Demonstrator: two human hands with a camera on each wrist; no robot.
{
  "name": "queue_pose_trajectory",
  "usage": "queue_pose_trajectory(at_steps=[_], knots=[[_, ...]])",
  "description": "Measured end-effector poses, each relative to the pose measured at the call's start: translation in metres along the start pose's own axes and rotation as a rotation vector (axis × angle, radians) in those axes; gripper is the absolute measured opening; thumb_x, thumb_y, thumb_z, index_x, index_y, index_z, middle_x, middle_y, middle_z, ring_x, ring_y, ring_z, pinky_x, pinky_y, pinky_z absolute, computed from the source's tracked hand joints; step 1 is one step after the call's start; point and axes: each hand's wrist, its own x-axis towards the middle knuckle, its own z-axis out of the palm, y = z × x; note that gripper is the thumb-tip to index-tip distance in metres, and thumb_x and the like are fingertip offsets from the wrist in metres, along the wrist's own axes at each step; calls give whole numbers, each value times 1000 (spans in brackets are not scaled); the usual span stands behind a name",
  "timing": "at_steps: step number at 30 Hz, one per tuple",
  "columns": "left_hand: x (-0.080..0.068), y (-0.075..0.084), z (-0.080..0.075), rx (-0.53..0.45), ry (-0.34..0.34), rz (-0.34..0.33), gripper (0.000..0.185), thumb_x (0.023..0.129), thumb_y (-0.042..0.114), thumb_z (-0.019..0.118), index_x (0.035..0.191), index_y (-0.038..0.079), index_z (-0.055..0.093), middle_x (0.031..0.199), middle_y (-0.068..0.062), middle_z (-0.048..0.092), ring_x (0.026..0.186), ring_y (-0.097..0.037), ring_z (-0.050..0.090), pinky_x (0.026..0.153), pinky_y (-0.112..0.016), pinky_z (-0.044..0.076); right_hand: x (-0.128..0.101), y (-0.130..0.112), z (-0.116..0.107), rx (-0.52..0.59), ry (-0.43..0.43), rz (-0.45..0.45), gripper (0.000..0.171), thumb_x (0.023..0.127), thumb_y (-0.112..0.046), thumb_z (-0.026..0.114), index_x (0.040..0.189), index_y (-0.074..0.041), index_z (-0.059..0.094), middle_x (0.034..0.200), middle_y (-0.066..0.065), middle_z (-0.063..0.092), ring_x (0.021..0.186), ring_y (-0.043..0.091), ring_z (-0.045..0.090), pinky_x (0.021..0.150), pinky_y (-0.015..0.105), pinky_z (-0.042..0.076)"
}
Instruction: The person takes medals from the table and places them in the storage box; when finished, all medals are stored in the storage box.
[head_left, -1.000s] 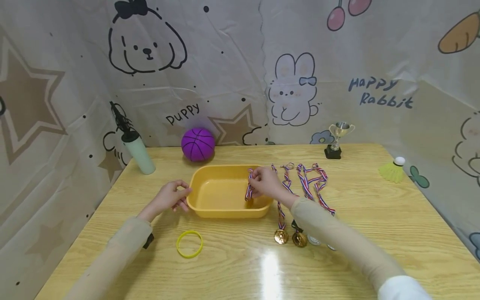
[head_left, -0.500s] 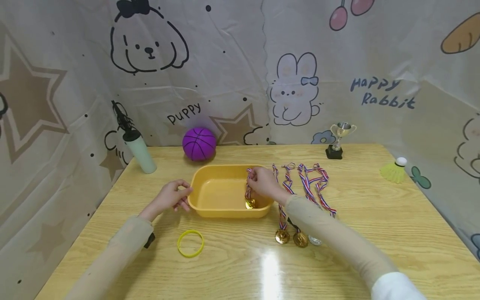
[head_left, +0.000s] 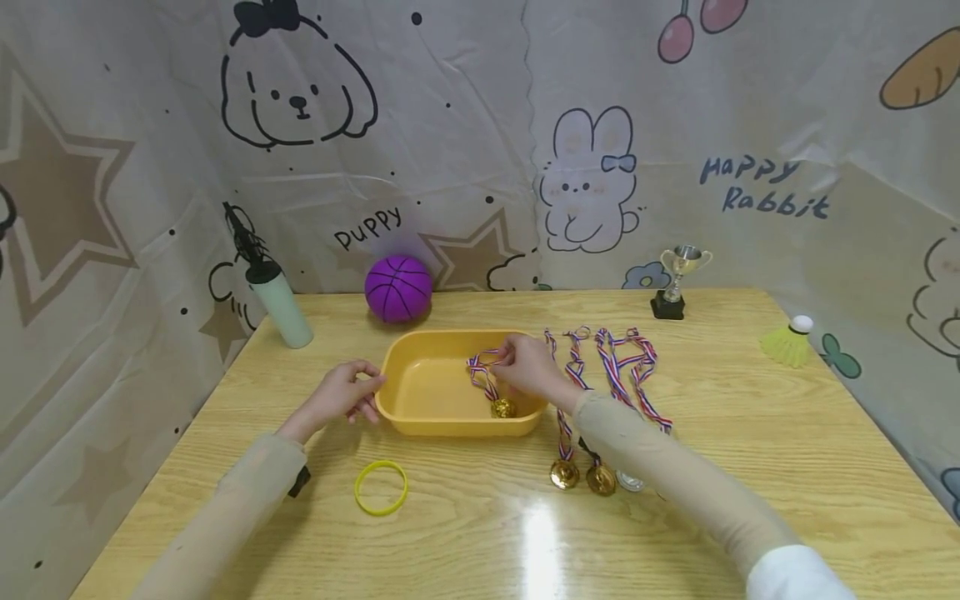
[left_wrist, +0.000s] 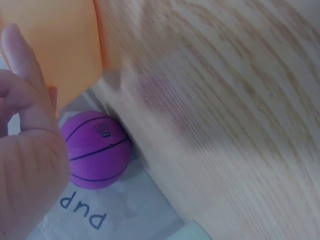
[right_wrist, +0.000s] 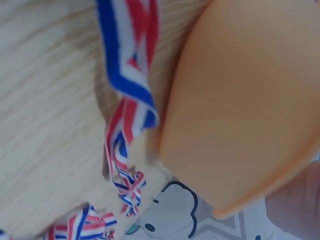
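step: looks like dropping a medal point(head_left: 502, 407) into the yellow tub point(head_left: 420, 421) mid-table | right hand point(head_left: 527, 367) pinches its ribbon point(head_left: 480, 371), disc sits at tub's right end | left hand point(head_left: 341, 396) curled on tub's left rim | next, I'd guess: let go, then the medals on the table point(head_left: 592, 477)

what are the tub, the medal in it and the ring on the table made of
Tub: likely plastic, smooth matte yellow, moulded rounded rim. Medal: shiny gold disc, metal or plated plastic; woven striped ribbon. Ring: probably silicone, thin yellow band.
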Motion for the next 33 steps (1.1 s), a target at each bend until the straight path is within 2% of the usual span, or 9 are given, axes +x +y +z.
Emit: queue_pose_trajectory(at_steps=[4, 6, 10, 12, 21, 23, 26, 29, 33], knots=[[-1, 2, 0, -6, -2, 9, 35, 101, 19, 48, 120, -10, 47, 61, -3, 65, 54, -20, 67, 41, -21, 42, -4, 1, -10, 89, -11, 12, 23, 84, -10, 72, 99, 3, 59, 87, 15, 66, 71, 29, 70, 53, 29, 56], [-1, 2, 1, -6, 0, 9, 35, 101, 19, 48, 120, -11, 47, 61, -3, 65, 53, -21, 66, 41, -22, 43, -9, 2, -20, 97, -13, 7, 27, 84, -12, 73, 102, 4, 60, 89, 15, 66, 69, 29, 69, 53, 30, 56], [0, 3, 2, -8, 0, 14, 37, 101, 20, 48, 121, -11, 46, 62, -3, 65, 53, -22, 66, 41, -23, 43, -24, 8, -49, 105, -26, 10, 33, 83, -14, 72, 107, 5, 59, 93, 15, 64, 67, 26, 67, 61, 36, 58], [0, 3, 2, -13, 0, 14, 37, 101, 20, 49, 122, -11, 46, 62, -3, 65, 54, -22, 67, 40, -23, 43, -32, 12, -65, 138, -39, 39, 37, 84, -15, 72, 111, 5, 57, 95, 15, 62, 70, 26, 66, 66, 42, 59], [1, -1, 1, -17, -14, 49, 37, 101, 23, 49, 118, -10, 46, 64, -4, 65, 54, -19, 67, 41, -21, 44, -75, 57, -132, 138, -29, 171, 47, 85, -18, 71, 119, 7, 51, 101, 14, 58, 81, 24, 62, 67, 37, 58], [2, -1, 1, -19, -5, 29, 36, 101, 23, 50, 118, -8, 47, 64, -4, 65, 55, -20, 67, 41, -21, 44, -85, 68, -140, 138, -46, 197, 50, 85, -20, 72, 120, 9, 48, 103, 14, 57, 84, 25, 62, 69, 39, 58], [3, -1, 1, -15, 1, 10, 36, 101, 22, 50, 120, -8, 47, 64, -4, 65, 56, -20, 67, 42, -21, 43, -101, 82, -150, 119, -95, 251, 58, 86, -25, 72, 122, 11, 45, 104, 16, 57, 90, 27, 62, 72, 41, 58], [3, -1, 1, -15, 6, -2, 35, 101, 22, 50, 119, -8, 48, 64, -4, 65, 55, -19, 67, 41, -20, 43, -115, 96, -156, 98, -193, 317, 64, 86, -31, 71, 124, 12, 41, 107, 19, 57, 94, 28, 62, 73, 44, 58], [1, 0, 2, -11, 0, -2, 34, 101, 20, 49, 119, -9, 48, 63, -3, 64, 56, -22, 67, 41, -21, 43, -130, 115, -158, 79, -319, 382, 62, 86, -34, 71, 120, 10, 45, 104, 15, 60, 91, 23, 63, 70, 42, 57]])
